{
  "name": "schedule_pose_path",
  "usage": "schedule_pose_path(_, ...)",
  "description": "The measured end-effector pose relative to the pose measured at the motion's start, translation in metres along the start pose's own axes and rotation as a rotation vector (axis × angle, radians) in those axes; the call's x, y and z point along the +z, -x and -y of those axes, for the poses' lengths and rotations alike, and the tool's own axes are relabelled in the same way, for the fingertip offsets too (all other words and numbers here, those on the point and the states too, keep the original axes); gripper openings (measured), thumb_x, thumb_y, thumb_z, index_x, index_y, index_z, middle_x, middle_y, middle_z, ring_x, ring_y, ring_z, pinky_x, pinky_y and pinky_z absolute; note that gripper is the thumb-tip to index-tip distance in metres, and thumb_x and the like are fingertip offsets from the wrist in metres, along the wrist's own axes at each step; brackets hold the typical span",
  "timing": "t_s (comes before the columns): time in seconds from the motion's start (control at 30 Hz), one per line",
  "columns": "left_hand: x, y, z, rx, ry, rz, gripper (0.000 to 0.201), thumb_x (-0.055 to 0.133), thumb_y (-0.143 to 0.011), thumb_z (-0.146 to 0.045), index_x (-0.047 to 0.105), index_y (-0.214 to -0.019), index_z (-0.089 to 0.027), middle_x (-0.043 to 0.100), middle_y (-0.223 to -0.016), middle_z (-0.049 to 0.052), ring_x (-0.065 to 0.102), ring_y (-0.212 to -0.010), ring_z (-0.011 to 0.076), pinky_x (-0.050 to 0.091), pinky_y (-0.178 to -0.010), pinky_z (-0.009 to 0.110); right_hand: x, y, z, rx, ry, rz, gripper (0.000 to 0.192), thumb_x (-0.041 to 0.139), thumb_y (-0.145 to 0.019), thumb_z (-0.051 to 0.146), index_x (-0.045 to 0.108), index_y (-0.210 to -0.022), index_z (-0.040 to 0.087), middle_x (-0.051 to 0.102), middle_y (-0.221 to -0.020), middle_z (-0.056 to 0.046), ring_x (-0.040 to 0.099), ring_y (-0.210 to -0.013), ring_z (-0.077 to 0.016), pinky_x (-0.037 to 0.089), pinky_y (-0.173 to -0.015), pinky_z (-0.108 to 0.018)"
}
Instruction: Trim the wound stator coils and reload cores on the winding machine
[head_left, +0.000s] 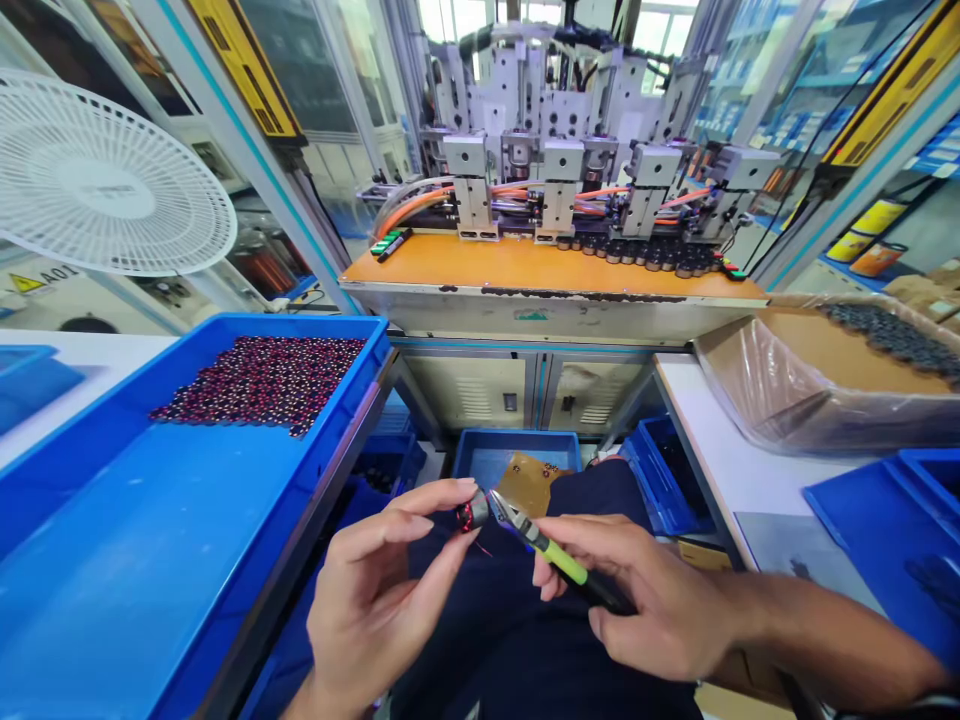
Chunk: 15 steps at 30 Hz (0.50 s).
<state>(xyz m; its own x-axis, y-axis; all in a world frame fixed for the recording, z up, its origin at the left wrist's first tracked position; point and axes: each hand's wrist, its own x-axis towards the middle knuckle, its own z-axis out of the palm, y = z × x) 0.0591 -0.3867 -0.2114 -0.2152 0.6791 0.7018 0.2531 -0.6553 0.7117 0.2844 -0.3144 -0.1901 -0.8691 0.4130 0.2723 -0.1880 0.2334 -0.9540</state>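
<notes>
A tall metal machine (555,120) filled the far side of the scene. At the right ran a white desk (694,410), and at the left lay a long blue tray (135,560), its far end packed with small dark-and-red parts (262,375). A plastic-lined box (787,350) stood at the desk's far end, and a white fan (105,180) showed at the far left. Near the middle, the right hand (652,600) was wrapped around the green-and-black handles of a pair of pliers (566,565), tips pointing far and left. Just beside those tips was a small coil (471,512), pinched between the left hand's (382,580) thumb and fingertips. A thin red wire (484,549) hung near it.
</notes>
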Motion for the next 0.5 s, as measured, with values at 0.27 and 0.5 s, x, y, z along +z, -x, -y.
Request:
schedule_pose_path(0.27, -0.002, 0.0007, -0.0027, -0.056, 0.018, -0.011, 0.059, 0.063, -0.068, 0.02, 0.055, -0.11, -0.02, 0.074, -0.114, 0.005, 0.072, -0.106, 0.0207, 0.063, -0.091, 0.036, 0.0021, -0.0045, 0.0008, 0.015, 0.017, 0.006, 0.086, 0.049, -0.07, -0.003, 0.038, -0.149, 0.031, 0.056, -0.101, -0.004, 0.058, -0.082, -0.0129, 0.054, -0.078, -0.032)
schedule_pose_path(0.5, -0.0023, 0.0004, -0.0051, -0.08, 0.0, -0.038, 0.056, 0.066, -0.068, 0.016, 0.056, -0.108, -0.022, 0.075, -0.11, 0.005, 0.073, -0.101, 0.0215, 0.065, -0.085, 0.035, 0.0065, -0.0047, -0.002, 0.068, 0.003, 0.005, 0.084, 0.05, -0.07, -0.003, 0.039, -0.149, 0.025, 0.055, -0.096, -0.003, 0.054, -0.075, -0.0105, 0.052, -0.071, -0.026)
